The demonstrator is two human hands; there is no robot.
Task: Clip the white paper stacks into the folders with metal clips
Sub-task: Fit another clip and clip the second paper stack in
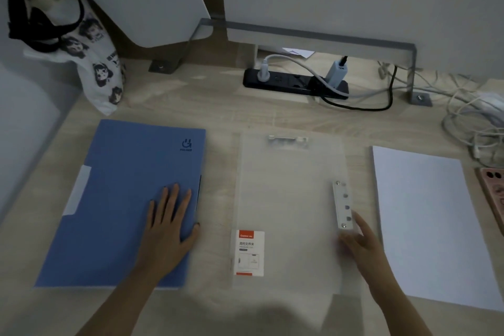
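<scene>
The blue folder (117, 199) lies flat and shut on the bench at 9 o'clock. It is turned a little, and it has a pale tab (79, 191) on its 9 o'clock edge. The see-through folder (289, 199) lies flat in the middle. A small metal clip (288, 141) shows at its 12 o'clock end. A long metal clip (342, 206) sits along its 3 o'clock edge. A white and red label (248, 252) is near its 7 o'clock corner. The white paper stack (425, 226) lies flat at 3 o'clock, apart from both folders.
</scene>
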